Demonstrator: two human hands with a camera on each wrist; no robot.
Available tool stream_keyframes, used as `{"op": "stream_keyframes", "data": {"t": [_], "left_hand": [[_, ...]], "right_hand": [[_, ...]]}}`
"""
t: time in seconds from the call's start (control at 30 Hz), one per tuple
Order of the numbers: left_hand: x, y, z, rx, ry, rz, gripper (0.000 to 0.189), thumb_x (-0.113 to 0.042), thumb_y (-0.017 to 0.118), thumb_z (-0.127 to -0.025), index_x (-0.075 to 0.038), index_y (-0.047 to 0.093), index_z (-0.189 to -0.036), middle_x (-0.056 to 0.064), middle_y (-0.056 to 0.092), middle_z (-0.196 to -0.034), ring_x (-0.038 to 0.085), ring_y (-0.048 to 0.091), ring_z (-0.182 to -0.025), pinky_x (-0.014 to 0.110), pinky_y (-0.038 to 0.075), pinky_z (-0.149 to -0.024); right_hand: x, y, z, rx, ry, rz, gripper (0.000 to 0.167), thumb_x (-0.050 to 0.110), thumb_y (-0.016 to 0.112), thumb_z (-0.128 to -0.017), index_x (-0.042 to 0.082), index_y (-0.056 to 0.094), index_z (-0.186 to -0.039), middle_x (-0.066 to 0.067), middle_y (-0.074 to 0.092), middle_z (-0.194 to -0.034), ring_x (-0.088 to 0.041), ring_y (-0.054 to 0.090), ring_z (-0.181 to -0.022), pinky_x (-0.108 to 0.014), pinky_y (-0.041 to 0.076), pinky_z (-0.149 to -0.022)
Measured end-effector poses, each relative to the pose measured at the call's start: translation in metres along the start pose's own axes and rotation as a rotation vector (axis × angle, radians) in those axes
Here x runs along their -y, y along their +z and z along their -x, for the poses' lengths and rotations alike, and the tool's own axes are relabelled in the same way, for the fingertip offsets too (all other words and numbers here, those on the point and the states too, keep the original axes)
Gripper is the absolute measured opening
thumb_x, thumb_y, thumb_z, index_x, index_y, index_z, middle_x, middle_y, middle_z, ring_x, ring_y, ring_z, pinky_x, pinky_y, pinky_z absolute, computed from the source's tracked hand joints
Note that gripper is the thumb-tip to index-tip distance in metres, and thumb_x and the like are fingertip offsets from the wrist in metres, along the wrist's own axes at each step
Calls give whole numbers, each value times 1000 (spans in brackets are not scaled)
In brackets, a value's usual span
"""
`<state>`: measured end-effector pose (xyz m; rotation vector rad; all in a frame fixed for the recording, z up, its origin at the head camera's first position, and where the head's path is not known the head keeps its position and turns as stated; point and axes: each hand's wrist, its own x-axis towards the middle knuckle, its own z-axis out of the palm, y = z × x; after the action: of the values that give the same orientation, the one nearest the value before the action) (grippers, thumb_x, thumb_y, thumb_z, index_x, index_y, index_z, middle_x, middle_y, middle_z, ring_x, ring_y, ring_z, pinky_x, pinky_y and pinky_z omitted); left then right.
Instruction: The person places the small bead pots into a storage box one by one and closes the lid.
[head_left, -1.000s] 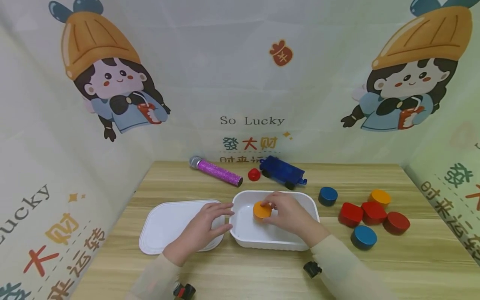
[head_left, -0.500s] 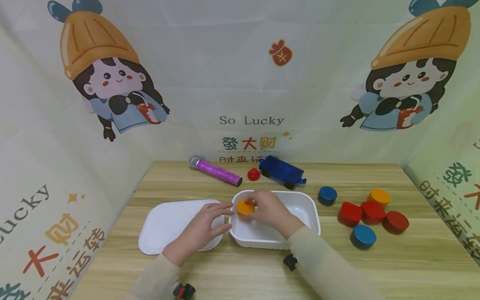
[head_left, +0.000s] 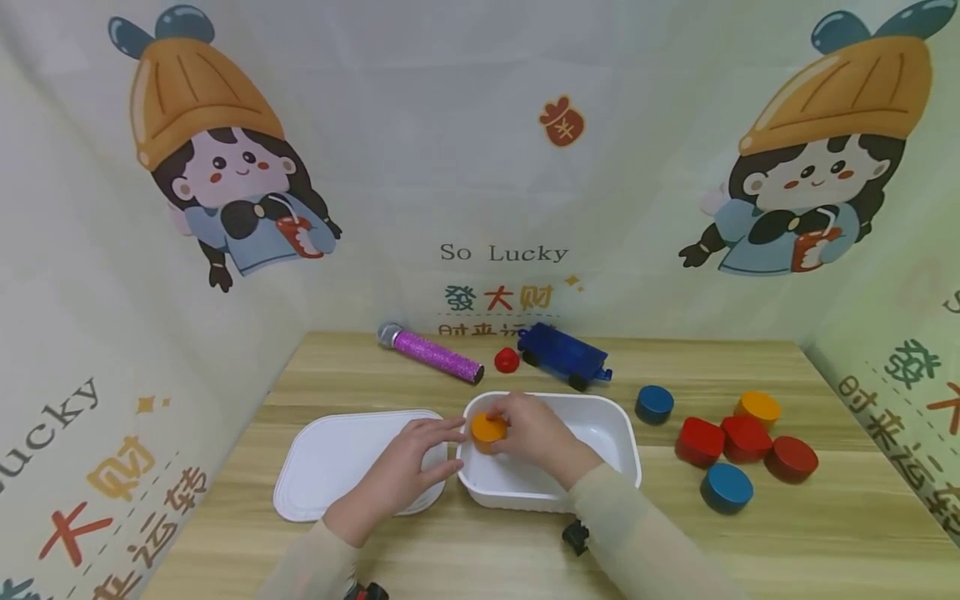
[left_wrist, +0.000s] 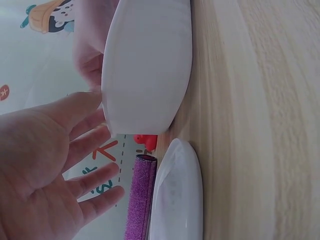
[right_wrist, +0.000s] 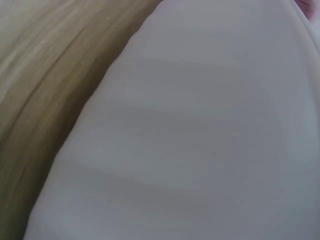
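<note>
Wood-grain table [head_left: 465,558] lies under L hand [head_left: 408,460] & R hand [head_left: 534,429]. White box [head_left: 517,500], smooth w/ rounded corners, is below R hand; its floor shows right of hand. Flat white lid [head_left: 337,458] is under L hand, whose fingers spread loosely at box rim. R hand pinches orange block [head_left: 486,432], round, flat-topped, inside box nr L hand.

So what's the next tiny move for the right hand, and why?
Maybe the right hand should loosen its pinch and leave the orange block: it's already inside the white tub, near the left end, while other blocks sit outside on the table.
</note>
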<state>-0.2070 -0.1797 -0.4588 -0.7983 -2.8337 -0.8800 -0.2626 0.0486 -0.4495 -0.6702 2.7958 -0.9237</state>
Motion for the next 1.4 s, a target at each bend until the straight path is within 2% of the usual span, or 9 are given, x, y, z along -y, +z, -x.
{"op": "stream_keyframes", "data": {"t": [0.2,0.43,0.57,0.73,0.97,1.13,1.27,1.4], "left_hand": [[1,-1,1,-2,5,-30,35,-26,74,-97,-13,72,-129,6,60,-150,32,54,-136,55,44,-117],[-1,-1,1,-14,15,-34,36,-26,75,-95,-11,72,-129,7,60,-150,33,53,-136,53,43,-117],[-2,-1,-1,-13,2,-27,37,-26,75,-95,-12,72,-129,7,60,-150,33,53,-137,53,42,-118],[-2,1,-2,-1,-11,-17,38,-26,75,-96,-12,71,-130,5,59,-151,32,52,-138,52,42,-119],[-4,0,0,-4,-36,-17,37,-25,76,-95,-13,72,-130,5,59,-151,32,52,-138,52,41,-119],[-4,0,-1,11,-38,-11,37,-25,75,-96,-13,71,-130,5,58,-152,32,51,-139,52,40,-120],[-4,0,-1,12,-38,-15,37,-25,75,-96,-13,71,-131,5,58,-152,32,51,-140,53,40,-120],[-4,1,-2,14,-41,-26,37,-25,75,-96,-13,71,-131,4,58,-152,32,51,-139,52,41,-120]], "right_hand": [[-9,-10,16,-20,-7,46,41,18,87,-85,11,73,-123,-7,73,-124,-28,67,-114,-47,54,-107],[-26,-35,52,-6,12,175,35,19,85,-87,10,74,-119,-7,72,-125,-29,63,-124,-49,49,-113],[-37,-53,73,-39,-47,191,34,16,83,-88,8,73,-120,-11,71,-127,-34,62,-126,-53,50,-111],[-51,-74,101,-112,-104,202,31,14,82,-89,8,73,-118,-15,70,-128,-36,65,-119,-51,58,-99],[-74,-91,135,-190,-49,215,30,17,82,-89,9,75,-117,-14,68,-129,-34,68,-112,-49,63,-89],[-96,-101,157,-259,-73,250,30,15,84,-86,8,76,-115,-11,71,-121,-29,70,-101,-47,63,-84],[-110,-111,171,-282,-76,308,33,16,87,-84,7,76,-114,-13,72,-120,-35,69,-108,-53,61,-90],[-123,-119,186,-243,4,326,37,20,87,-83,7,75,-115,-18,70,-123,-41,64,-115,-57,59,-91]]}}
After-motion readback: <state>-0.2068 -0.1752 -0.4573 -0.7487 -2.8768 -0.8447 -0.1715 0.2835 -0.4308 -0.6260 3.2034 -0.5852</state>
